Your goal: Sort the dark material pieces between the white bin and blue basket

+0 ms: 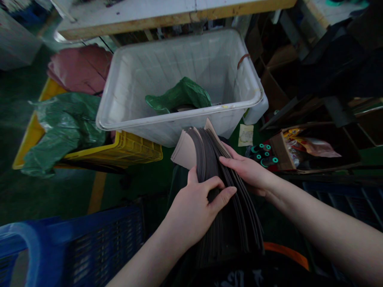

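Note:
A thick stack of thin dark grey sheets (220, 159) with pale beige faces rests on edge at my lap, fanned a little at its far end. From the left side and top, my left hand (197, 205) grips the stack, its thumb and fingers spread over the sheet edges. My right hand (243, 169) is wrapped round the right side, thumb on top and fingers partly hidden behind the sheets. Just beyond the stack stands a large white plastic tub (173, 123), with a green plastic sack (182, 93) inside it.
At left, a yellow crate (140, 147) holds a pink bundle (82, 67) and a green plastic bag (68, 119). A blue crate (104, 239) is near my left arm. Thread cones (265, 153) and a cardboard box (281, 147) sit at right. A worktable (167, 18) edges the back.

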A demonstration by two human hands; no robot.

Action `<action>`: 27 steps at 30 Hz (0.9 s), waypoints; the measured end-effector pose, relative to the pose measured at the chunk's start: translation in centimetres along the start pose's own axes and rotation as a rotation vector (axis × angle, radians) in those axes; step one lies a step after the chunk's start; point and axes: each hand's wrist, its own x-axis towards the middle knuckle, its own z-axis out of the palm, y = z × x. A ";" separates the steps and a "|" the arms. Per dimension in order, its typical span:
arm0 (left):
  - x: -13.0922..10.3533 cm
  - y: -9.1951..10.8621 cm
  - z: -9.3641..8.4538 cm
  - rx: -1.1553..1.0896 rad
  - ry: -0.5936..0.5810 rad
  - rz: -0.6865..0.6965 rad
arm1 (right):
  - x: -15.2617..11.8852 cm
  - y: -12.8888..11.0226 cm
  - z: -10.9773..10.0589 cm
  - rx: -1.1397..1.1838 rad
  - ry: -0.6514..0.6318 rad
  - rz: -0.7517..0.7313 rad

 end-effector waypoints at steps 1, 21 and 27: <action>0.0 0.1 0.1 -0.001 0.003 -0.010 | 0.0 0.0 0.0 -0.015 0.004 0.001; -0.2 -0.2 0.4 -0.041 0.018 -0.034 | -0.3 -0.1 -0.1 -0.021 0.006 0.024; -0.2 -0.4 0.5 -0.009 0.039 -0.019 | -0.3 -0.3 -0.4 0.001 0.004 0.058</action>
